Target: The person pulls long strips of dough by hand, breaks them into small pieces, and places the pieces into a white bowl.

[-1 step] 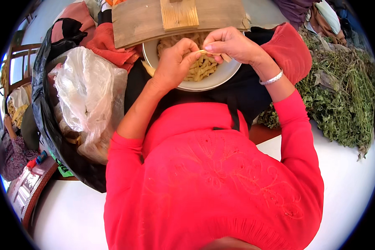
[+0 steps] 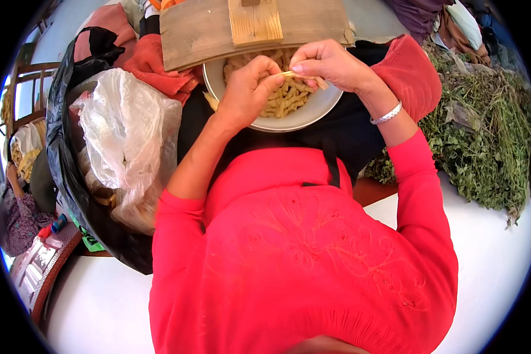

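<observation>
While the left hand [image 2: 248,88] and right hand [image 2: 327,62] both pinch one pale yellow pod [image 2: 289,74] over the white bowl [image 2: 312,112], split gently, keeping pieces falling inside the bowl.

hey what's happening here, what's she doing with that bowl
A person in a red top sits with a pale bowl in the lap, full of yellowish bean pods. The left hand and right hand pinch one thin pod between their fingertips just above the bowl. A wooden board lies across the bowl's far rim. A clear plastic bag sits to the left, and a heap of green herbs to the right.
</observation>
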The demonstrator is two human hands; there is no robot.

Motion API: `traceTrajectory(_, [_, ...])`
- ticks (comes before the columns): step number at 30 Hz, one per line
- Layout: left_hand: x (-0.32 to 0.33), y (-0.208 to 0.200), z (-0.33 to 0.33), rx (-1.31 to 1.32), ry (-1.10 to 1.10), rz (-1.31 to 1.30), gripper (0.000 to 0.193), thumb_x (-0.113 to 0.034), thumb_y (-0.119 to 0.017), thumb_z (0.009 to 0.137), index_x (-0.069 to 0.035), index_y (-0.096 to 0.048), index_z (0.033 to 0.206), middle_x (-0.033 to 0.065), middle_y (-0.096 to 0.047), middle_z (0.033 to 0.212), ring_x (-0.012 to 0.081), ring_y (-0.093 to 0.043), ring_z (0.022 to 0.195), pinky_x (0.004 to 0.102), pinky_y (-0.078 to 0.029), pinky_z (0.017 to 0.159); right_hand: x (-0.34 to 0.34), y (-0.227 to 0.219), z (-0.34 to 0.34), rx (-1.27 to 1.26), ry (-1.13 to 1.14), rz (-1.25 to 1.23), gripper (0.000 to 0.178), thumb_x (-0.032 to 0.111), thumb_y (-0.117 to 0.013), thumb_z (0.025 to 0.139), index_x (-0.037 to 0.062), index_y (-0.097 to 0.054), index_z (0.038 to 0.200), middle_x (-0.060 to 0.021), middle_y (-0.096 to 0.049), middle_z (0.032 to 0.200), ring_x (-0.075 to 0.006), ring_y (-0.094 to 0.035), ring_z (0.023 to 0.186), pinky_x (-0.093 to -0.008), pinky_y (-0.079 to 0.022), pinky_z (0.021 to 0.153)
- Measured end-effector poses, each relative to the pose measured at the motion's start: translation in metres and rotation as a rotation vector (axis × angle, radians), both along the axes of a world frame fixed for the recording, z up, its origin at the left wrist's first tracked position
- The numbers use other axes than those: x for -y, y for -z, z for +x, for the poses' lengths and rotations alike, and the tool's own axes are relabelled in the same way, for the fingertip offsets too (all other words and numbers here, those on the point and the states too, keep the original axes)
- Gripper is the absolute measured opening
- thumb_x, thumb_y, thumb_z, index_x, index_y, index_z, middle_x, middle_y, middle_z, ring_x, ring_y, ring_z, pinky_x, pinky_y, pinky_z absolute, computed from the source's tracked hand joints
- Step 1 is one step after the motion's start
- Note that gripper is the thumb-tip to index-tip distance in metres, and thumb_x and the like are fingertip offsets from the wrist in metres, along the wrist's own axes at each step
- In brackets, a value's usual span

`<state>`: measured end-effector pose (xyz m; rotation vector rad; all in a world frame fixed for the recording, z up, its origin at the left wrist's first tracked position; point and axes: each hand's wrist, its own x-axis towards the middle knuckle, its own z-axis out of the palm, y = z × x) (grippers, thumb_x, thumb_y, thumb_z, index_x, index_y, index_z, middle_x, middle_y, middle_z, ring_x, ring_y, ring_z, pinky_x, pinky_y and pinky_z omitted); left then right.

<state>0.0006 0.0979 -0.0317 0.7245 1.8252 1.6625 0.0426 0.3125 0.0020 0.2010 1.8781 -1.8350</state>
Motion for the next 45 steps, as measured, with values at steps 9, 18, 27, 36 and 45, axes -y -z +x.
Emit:
traceTrajectory(9, [0.011,-0.003,-0.051,0.099,0.017,0.04,0.013,-0.012,-0.056,0.091,-0.002,-0.06,0.098,-0.0012,-0.06,0.079,0.007,-0.053,0.072,0.0224,-0.045,0.065,0.009,-0.001,-0.021,-0.199,0.195,0.054,0.013,0.014,-0.063,0.087,0.0024,-0.065,0.091,0.0022,-0.055,0.066,-0.0052,-0.047,0.054,-0.0205,-0.039,0.05])
traceTrajectory(18, [0.006,-0.004,-0.102,0.024,-0.107,-0.016,0.012,-0.012,-0.054,0.09,-0.001,-0.057,0.093,0.0013,-0.059,0.074,0.0086,-0.052,0.069,0.0245,-0.043,0.062,0.014,0.011,-0.057,-0.394,0.329,0.27,0.014,0.014,-0.061,0.088,0.0016,-0.066,0.091,0.0038,-0.057,0.072,-0.0054,-0.05,0.067,-0.0227,-0.042,0.061])
traceTrajectory(27, [-0.005,0.02,-0.111,-0.343,-0.229,-0.289,0.009,-0.01,-0.057,0.089,-0.001,-0.057,0.086,-0.0014,-0.054,0.071,0.007,-0.047,0.066,0.0234,-0.04,0.058,0.025,0.028,-0.063,-0.68,0.212,0.796,0.007,0.008,-0.061,0.084,0.0021,-0.065,0.085,-0.0071,-0.064,0.083,-0.0209,-0.06,0.076,-0.0292,-0.046,0.066])
traceTrajectory(36, [-0.012,0.0,-0.039,0.273,-0.165,0.042,0.024,-0.022,-0.055,0.091,0.002,-0.061,0.093,0.0136,-0.059,0.067,0.0181,-0.058,0.063,0.0342,-0.046,0.061,0.066,0.002,-0.033,-1.014,0.317,1.094,0.015,0.023,-0.061,0.085,0.0085,-0.061,0.082,-0.0126,-0.062,0.073,-0.0345,-0.06,0.066,-0.0419,-0.046,0.056])
traceTrajectory(45, [0.008,-0.034,-0.055,-0.315,0.071,-0.356,0.033,-0.028,-0.055,0.091,0.002,-0.063,0.086,0.0099,-0.055,0.06,0.0146,-0.052,0.056,0.0329,-0.043,0.057,0.04,0.006,0.004,-0.245,-0.218,0.325,0.02,0.023,-0.062,0.087,0.0045,-0.067,0.082,-0.003,-0.05,0.054,-0.0129,-0.049,0.049,-0.0301,-0.039,0.047])
